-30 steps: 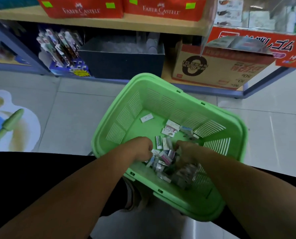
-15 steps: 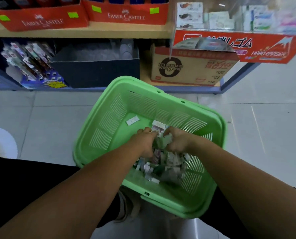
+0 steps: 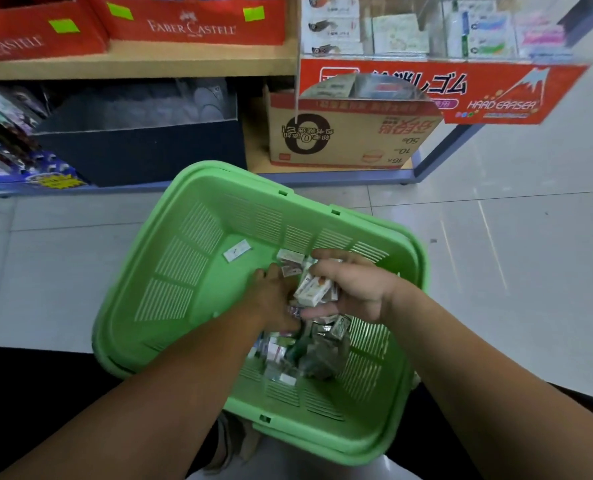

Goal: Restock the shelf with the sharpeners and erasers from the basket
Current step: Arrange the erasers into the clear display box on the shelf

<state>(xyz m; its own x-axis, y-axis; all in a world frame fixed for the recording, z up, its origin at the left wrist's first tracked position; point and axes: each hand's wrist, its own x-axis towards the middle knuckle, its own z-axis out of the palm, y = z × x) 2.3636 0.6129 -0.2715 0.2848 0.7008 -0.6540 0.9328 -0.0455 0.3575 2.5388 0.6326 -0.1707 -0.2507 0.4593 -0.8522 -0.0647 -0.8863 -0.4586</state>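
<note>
Basket [image 3: 184, 271] on floor [image 3: 496, 271], near side of shelf [image 3: 132, 64]. Right hand [image 3: 357, 289] curled round boxes [image 3: 314, 289] above pile [image 3: 305, 358] in basket's near-right corner. Left hand [image 3: 271, 299] touching same boxes; grip hidden.

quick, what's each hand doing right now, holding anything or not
Left hand: down in the basket, fingers hidden, so it cannot be told.
Right hand: fingers curled round a handful of small boxes.
</note>
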